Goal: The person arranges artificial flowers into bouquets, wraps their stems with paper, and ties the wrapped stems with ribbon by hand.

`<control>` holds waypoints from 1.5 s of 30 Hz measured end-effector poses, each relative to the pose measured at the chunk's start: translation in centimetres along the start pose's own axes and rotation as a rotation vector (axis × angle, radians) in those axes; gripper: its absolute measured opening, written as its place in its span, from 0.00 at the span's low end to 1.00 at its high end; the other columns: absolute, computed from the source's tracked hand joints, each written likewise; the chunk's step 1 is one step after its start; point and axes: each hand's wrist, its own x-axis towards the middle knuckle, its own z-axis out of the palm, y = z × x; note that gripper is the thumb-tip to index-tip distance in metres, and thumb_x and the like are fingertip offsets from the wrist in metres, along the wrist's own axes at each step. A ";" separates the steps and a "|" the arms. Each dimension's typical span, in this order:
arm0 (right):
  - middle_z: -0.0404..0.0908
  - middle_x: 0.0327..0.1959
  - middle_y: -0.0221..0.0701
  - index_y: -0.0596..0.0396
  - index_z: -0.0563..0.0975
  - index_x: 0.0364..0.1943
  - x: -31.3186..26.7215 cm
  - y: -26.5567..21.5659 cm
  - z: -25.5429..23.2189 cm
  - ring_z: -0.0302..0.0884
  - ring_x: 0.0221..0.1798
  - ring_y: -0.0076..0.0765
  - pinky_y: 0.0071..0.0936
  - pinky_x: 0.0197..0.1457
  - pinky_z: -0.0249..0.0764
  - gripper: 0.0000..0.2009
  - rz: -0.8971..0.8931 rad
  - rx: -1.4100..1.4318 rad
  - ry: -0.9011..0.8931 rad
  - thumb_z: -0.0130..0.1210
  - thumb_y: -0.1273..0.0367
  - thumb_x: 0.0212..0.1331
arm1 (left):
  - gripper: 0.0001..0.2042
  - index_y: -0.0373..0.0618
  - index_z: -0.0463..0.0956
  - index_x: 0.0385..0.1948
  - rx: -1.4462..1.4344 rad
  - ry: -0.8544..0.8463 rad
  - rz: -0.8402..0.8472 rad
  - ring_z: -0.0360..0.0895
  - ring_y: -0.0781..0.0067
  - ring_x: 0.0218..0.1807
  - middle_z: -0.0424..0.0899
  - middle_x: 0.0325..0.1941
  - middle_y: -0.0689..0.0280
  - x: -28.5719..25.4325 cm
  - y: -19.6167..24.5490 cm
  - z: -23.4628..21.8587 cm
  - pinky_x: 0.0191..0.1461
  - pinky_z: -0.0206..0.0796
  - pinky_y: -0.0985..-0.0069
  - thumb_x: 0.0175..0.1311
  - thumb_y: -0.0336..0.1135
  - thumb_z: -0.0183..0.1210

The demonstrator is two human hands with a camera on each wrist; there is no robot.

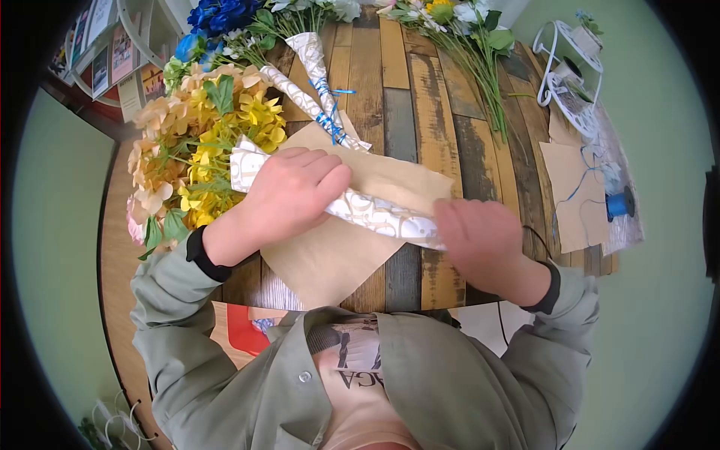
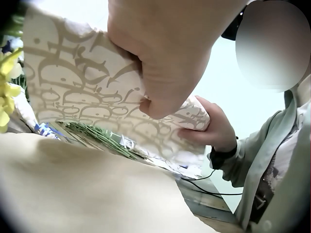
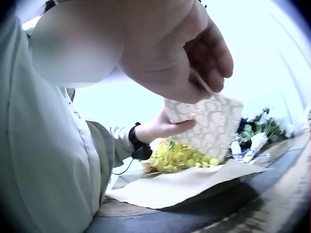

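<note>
Both hands hold a length of white wrapping paper (image 1: pixel 375 214) printed with beige lettering, slanting over the table. My left hand (image 1: pixel 300 184) grips its upper left part from above, thumb bent against the printed face in the left wrist view. At the lower right end, my right hand (image 1: pixel 484 244) pinches the paper's edge between thumb and fingers, as the right wrist view shows. Beneath lies a brown kraft sheet (image 1: pixel 322 262). Yellow flowers (image 1: pixel 259 120) sit beside the paper's left end; I cannot tell whether their stems run inside it.
Peach flowers (image 1: pixel 154 165) and blue flowers (image 1: pixel 217 16) fill the left and back. Two narrow wrapped bunches (image 1: pixel 304 96) are tied with blue ribbon. Long green stems (image 1: pixel 484 82) lie back right. A white rack (image 1: pixel 551 64), more kraft paper (image 1: pixel 574 195) and a blue ribbon spool (image 1: pixel 620 204) stand right.
</note>
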 end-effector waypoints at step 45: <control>0.71 0.18 0.22 0.60 0.78 0.29 6.6 0.9 10.8 0.63 0.22 0.14 0.20 0.24 0.61 0.15 0.579 1.521 -0.610 0.55 0.59 0.59 | 0.14 0.43 0.68 0.26 -0.259 -0.155 -0.070 0.73 0.62 0.30 0.72 0.26 0.63 -1.5 3.6 1.4 0.33 0.63 0.71 0.35 0.34 0.61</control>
